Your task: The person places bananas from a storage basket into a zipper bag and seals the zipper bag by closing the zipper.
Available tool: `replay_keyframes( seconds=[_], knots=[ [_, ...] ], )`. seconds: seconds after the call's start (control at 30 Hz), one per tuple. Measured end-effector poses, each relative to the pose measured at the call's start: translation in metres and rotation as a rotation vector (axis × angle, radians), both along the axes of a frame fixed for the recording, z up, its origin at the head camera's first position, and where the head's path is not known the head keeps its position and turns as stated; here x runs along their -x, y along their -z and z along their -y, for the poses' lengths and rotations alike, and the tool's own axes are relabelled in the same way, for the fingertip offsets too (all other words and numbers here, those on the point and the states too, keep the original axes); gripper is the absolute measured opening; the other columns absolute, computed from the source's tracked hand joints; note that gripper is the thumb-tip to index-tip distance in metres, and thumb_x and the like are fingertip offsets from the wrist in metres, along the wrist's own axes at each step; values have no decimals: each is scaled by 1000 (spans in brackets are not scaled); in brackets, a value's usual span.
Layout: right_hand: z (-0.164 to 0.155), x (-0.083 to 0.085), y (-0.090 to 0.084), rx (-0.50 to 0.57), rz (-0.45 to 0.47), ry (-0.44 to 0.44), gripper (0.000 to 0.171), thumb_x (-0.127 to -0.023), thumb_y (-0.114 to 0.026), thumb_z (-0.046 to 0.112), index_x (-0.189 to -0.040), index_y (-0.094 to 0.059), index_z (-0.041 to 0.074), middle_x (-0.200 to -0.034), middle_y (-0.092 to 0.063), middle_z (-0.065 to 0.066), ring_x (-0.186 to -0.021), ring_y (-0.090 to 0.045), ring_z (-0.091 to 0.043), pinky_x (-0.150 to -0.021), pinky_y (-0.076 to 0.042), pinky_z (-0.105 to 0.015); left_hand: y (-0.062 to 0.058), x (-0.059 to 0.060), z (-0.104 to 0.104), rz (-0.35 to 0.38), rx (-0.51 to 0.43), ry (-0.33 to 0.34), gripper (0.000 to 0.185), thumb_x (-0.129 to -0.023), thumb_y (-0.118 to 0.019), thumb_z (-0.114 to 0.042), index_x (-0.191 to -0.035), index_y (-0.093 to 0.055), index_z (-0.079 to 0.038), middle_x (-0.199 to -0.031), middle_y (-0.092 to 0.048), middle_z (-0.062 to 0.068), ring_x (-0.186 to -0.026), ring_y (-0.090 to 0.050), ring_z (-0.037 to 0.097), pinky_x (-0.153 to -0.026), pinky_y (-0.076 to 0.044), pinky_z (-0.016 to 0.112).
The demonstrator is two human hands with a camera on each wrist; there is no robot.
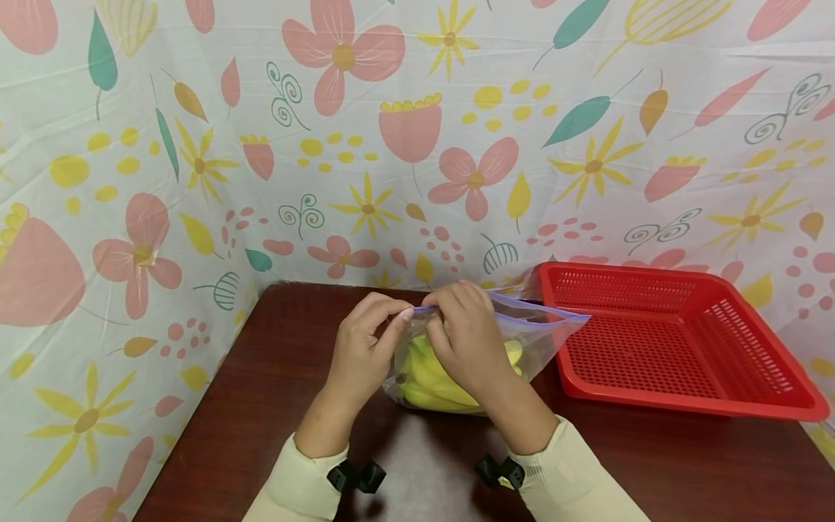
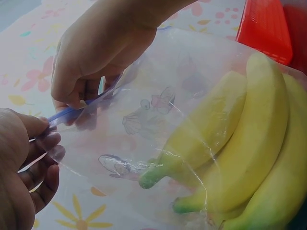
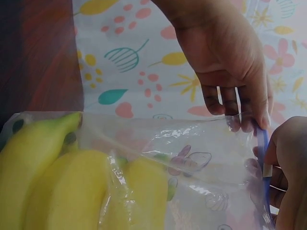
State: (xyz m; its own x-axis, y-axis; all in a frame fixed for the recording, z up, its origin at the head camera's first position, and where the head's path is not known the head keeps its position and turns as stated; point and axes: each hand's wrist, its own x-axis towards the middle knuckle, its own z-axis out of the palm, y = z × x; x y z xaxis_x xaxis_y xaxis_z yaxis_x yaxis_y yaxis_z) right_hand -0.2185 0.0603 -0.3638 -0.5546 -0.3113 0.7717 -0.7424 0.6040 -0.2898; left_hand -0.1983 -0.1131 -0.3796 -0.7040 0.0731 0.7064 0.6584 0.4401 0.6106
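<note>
Both hands, left (image 1: 365, 341) & right (image 1: 466, 337), pinch the zip strip (image 1: 457, 310) of a clear bag (image 1: 548, 330), close together, pressing it flat. Bananas (image 1: 430, 377) inside; bag rests on tabletop (image 1: 261, 406) w/ red basket (image 1: 678, 341) beside.

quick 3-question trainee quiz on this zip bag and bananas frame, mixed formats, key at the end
1. True or false: the bananas lie in the red basket.
2. What do the left hand and the right hand pinch? A) a banana stem B) the zip strip of the clear bag C) the basket rim
3. Fill in: the basket stands on the person's ____ side of the bag.

Key
1. False: they lie in the bag, on the brown table.
2. B
3. right
</note>
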Motion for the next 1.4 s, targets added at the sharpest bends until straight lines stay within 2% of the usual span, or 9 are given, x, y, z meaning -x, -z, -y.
replay_keyframes(
  seconds=[0.33, 0.73, 1.4],
  knots=[
    [-2, 0, -1, 8, 5, 8, 21, -87, -47, 2, -91, -67, 7, -84, -63, -4, -85, -58, -24, -99, -45, -44, 0, 0, 0, -3, -20, 4, 12, -99, -64, -15, -103, -75, -14, -97, -66, 0, -83, -60, 11, -70, -49, 25],
    [-4, -1, 0, 8, 18, 16, 23, -87, -45, 0, -92, -67, 7, -89, -66, -5, -87, -60, -24, -96, -46, -43, 0, 1, 1, -7, -5, -6, 11, -99, -65, -15, -102, -75, -12, -97, -67, 1, -83, -60, 11, -69, -50, 25],
    [-6, -3, 2, -8, 47, 37, 26, -88, -48, -3, -97, -69, 8, -93, -69, -5, -92, -63, -25, -108, -43, -49, 1, 2, 2, -1, -15, -9, 12, -99, -64, -16, -103, -75, -13, -97, -67, 1, -83, -61, 11, -68, -50, 25]
  ],
)
